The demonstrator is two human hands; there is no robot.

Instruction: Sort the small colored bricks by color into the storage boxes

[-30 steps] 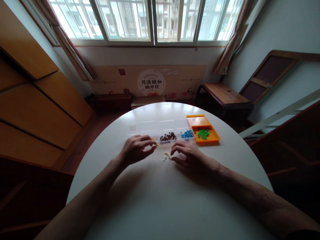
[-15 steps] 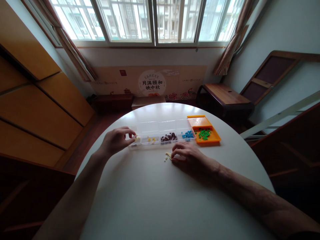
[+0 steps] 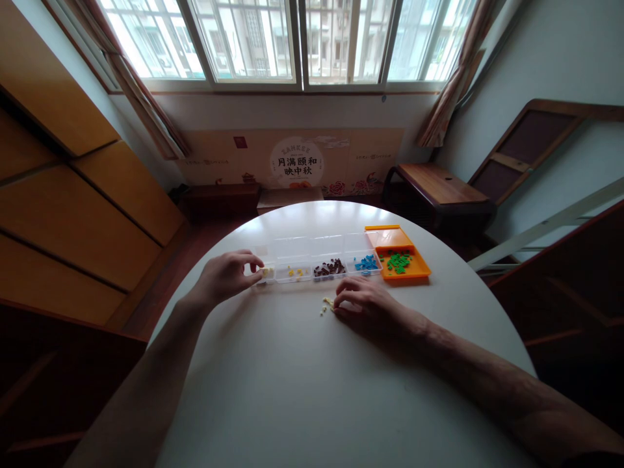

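A clear plastic box (image 3: pixel 292 279) with several compartments and raised lids stands on the white table. My left hand (image 3: pixel 229 276) is at its left end, thumb and index finger curved with a small gap between them, beside a compartment holding small cream pieces (image 3: pixel 268 272). More small cream pieces (image 3: pixel 327 303) lie loose on the table in front of the box. Over their right side rests my right hand (image 3: pixel 365 300), fingers bent and thumb drawn in; whatever its fingertips hold is hidden. Other compartments contain yellow pieces (image 3: pixel 296 272), dark brown pieces (image 3: pixel 330 267) and blue pieces (image 3: pixel 366 262).
An orange tray (image 3: pixel 420 268) with its lid folded back sits against the box's right end, with green pieces (image 3: pixel 398 262) inside. The round white table (image 3: pixel 312 390) extends toward me. Beyond it are a wooden side table (image 3: pixel 441 182) and a window.
My left hand has drawn back slightly to the left, showing more of the cream pieces in the end compartment. My right hand has stayed in place.
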